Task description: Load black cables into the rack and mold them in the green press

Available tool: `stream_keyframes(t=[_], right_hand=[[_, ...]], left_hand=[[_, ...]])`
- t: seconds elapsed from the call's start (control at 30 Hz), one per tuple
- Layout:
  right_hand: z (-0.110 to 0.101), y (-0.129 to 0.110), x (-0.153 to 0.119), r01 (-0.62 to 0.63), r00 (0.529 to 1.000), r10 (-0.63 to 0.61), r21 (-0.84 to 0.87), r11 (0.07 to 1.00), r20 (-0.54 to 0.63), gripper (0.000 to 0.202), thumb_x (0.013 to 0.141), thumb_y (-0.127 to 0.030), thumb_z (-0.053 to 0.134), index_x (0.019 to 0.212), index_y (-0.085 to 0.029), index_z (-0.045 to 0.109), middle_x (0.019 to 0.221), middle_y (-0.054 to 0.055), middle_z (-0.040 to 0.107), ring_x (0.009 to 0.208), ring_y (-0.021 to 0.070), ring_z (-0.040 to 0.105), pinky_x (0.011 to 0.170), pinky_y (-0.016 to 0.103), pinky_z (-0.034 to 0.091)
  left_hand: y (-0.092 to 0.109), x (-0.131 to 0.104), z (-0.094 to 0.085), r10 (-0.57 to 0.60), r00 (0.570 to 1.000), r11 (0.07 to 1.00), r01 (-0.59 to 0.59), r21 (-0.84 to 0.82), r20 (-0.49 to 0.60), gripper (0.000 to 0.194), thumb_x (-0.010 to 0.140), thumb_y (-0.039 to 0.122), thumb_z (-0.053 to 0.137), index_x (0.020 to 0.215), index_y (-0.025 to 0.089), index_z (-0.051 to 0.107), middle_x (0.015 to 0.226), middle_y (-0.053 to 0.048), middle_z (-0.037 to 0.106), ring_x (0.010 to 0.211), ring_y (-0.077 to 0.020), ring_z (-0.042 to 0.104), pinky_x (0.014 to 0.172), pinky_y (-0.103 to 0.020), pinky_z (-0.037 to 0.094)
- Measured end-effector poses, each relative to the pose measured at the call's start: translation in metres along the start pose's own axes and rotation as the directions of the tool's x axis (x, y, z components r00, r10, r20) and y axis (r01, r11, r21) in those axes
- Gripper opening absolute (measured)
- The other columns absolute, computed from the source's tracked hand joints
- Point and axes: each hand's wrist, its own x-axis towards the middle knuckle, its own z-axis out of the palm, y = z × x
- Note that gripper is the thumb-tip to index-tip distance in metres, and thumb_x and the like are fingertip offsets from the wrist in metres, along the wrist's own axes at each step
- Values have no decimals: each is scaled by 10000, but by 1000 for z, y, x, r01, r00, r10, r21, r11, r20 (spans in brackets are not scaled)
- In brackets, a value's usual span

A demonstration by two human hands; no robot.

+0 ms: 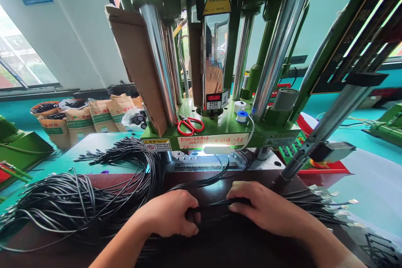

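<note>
Black cables (215, 203) stretch between my two hands, low over the dark brown table (251, 243). My left hand (176, 213) has its fingers curled round them at the centre left. On the right, my right hand (257, 205) pinches the same cables between thumb and fingers. Just beyond my hands, more black cables (207, 181) run into the lit metal mould (205, 163) beneath the green press (220, 127). Whatever lies inside my left palm is hidden.
A large heap of black cables (63, 205) covers the left side. Cable ends with connectors (333, 205) lie at right. Red-handled cutters (190, 125) rest on the press ledge. A slanted metal post (326, 125) stands at right. Paper sacks (78, 123) stand behind.
</note>
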Motion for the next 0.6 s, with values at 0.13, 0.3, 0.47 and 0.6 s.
stream_keyframes(t=[0.13, 0.3, 0.47, 0.6], right_hand=[[-2, -2, 1, 20, 1000, -20, -2, 1000, 2, 97, 906, -272, 563, 901, -226, 649, 856, -15, 617, 799, 149, 575, 725, 263, 399], [-6, -8, 2, 25, 1000, -25, 23, 999, 11, 114, 916, -281, 551, 870, -223, 637, 844, -24, 593, 777, 133, 569, 706, 249, 399], [-6, -7, 1, -1, 1000, 1, 34, 999, -1, 139, 916, -310, 545, 910, -229, 657, 874, -20, 631, 828, 148, 586, 764, 261, 414], [-6, -4, -2, -113, 993, 111, 36, 993, 41, 219, 873, -404, 591, 1009, -251, 668, 978, -10, 677, 930, 191, 593, 817, 283, 422]], left_hand=[[0, 1, -4, 1, 1000, 999, -1, -46, -7, 189, 651, 319, 642, 805, 225, 696, 591, 74, 565, 537, -95, 479, 462, -202, 302], [-4, 0, -8, 14, 1000, 997, -15, -74, -12, 181, 648, 326, 652, 791, 219, 683, 600, 83, 567, 560, -91, 483, 476, -193, 313], [-10, 0, -9, 69, 998, 992, -69, -105, 1, 192, 664, 343, 659, 812, 222, 681, 622, 86, 572, 595, -91, 495, 519, -192, 331], [-15, 3, -8, 92, 996, 988, -91, -124, -1, 224, 662, 359, 670, 840, 223, 675, 657, 78, 580, 613, -103, 490, 533, -201, 331]])
